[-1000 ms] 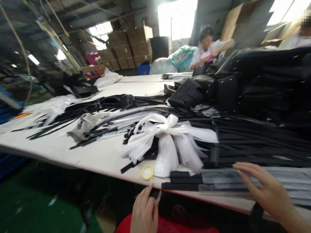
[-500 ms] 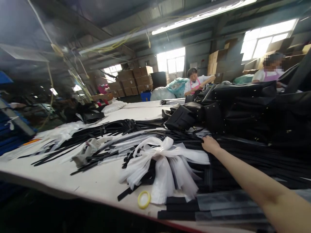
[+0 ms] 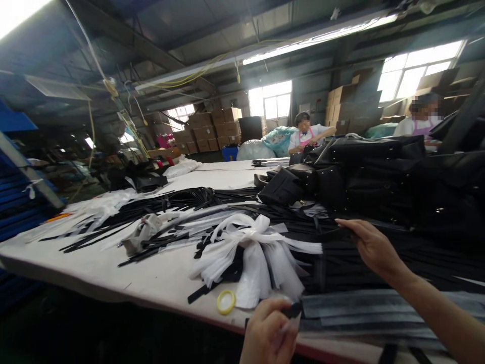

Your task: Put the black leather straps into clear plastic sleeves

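The left hand [image 3: 270,331] is positioned low at the center of the view, fingers curled inward in a closed grip, back of the hand toward the camera, with the lower edge cutting it off near the wrist. The right hand [image 3: 375,250] is set higher and farther forward, well apart from the left, its fingers extended leftward and the leading tips pinched; the bare right forearm [image 3: 435,303] runs diagonally down to the right edge.
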`<state>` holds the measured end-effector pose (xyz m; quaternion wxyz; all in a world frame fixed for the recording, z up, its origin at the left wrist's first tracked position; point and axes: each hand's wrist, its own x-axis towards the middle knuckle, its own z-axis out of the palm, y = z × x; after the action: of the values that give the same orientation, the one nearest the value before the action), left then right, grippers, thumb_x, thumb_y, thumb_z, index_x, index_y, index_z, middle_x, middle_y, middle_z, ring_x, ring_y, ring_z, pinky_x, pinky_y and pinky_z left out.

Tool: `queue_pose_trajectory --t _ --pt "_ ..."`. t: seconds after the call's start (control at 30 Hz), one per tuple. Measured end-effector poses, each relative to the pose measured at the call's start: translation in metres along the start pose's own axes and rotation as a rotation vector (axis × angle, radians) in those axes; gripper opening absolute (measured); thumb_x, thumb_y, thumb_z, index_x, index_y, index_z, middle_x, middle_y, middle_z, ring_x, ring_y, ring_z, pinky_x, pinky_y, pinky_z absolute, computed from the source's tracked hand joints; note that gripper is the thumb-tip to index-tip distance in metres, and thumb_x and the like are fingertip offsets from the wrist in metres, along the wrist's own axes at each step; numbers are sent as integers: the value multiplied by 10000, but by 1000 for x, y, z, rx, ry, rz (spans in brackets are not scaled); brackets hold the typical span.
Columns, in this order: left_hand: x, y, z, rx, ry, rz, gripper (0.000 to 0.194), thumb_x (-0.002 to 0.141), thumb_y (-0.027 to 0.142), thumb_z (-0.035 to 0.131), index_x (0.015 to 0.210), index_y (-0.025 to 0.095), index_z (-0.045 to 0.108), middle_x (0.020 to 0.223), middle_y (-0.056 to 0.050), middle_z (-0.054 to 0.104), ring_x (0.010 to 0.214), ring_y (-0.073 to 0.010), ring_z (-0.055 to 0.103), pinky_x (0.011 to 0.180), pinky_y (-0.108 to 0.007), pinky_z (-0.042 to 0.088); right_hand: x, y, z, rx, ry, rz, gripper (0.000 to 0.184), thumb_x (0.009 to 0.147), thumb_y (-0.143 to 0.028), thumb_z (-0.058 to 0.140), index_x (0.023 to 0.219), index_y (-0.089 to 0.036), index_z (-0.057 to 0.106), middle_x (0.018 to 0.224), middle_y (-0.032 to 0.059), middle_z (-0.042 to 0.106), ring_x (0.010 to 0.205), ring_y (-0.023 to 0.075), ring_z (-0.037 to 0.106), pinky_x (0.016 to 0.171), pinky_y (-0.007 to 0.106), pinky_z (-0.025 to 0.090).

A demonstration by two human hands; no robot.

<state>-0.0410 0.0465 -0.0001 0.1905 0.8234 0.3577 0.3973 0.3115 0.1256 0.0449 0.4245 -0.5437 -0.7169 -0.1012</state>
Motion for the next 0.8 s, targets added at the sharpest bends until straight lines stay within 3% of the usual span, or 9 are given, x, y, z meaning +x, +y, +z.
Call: queue_pose_trajectory --t 0.13,0.2,0.27,0.37,0.47,0.53,0.67,0.73,0.8 --pt "63 32 19 41 -76 71 181 848 363 676 745 230 745 1537 -86 404 1390 -344 400 1104 -537 406 -40 -41 -21 42 20 -80 441 926 -174 421 1321 -313 557 1183 31 666 1088 203 626 943 348 512" --pt "88 43 34 11 -172 150 134 802 378 739 783 247 759 1500 -77 454 1389 -342 398 1161 -576 292 -50 -48 -28 59 36 -80 452 944 -206 425 1373 -323 508 1176 26 676 1095 212 622 957 365 506" --pt "103 50 46 -38 -287 223 123 780 372 770 811 254 759 1257 -69 647 1223 -282 568 1173 -539 272 -55 -48 -35 61 41 -43 454 962 -239 406 1403 -314 479 1187 33 675 1109 223 613 961 386 502" --pt "105 56 51 -64 -397 195 153 801 359 745 753 214 744 837 -19 671 786 -158 653 915 -320 504 -68 -48 -48 -47 186 130 419 955 -315 435 1356 -252 538 1242 88 635 1141 273 584 987 448 473" --pt "89 62 39 -61 -383 46 189 819 325 708 688 189 725 751 -8 595 631 -120 563 584 -223 448 -96 -67 -53 -40 424 382 341 905 -382 543 1173 -205 657 1137 124 646 1026 289 610 951 454 477" --pt "74 64 30 -120 -426 -9 167 816 280 700 680 185 722 745 -2 590 646 -118 557 578 -217 420 -118 -91 -46 252 261 493 313 903 -435 547 1034 -204 713 1028 109 670 908 258 631 860 405 515" --pt "38 58 25 -351 -640 -45 168 822 280 694 697 171 722 838 -32 659 808 -163 610 734 -239 462 -144 -142 -9 992 -391 769 443 855 -561 595 1056 -192 739 1071 99 702 988 265 635 929 401 496" --pt "17 49 23 -382 -706 -145 160 795 296 722 701 166 722 863 -45 669 839 -185 610 768 -259 465 -150 -155 12 1209 -468 934 461 816 -569 654 1050 -182 742 1064 90 710 1034 261 627 973 392 468" --pt "-5 35 18 -379 -745 -268 167 775 313 737 707 162 719 854 -47 662 826 -192 602 769 -270 458 -153 -156 28 1334 -403 1069 441 801 -572 676 960 -167 753 994 80 718 975 234 639 930 361 483"
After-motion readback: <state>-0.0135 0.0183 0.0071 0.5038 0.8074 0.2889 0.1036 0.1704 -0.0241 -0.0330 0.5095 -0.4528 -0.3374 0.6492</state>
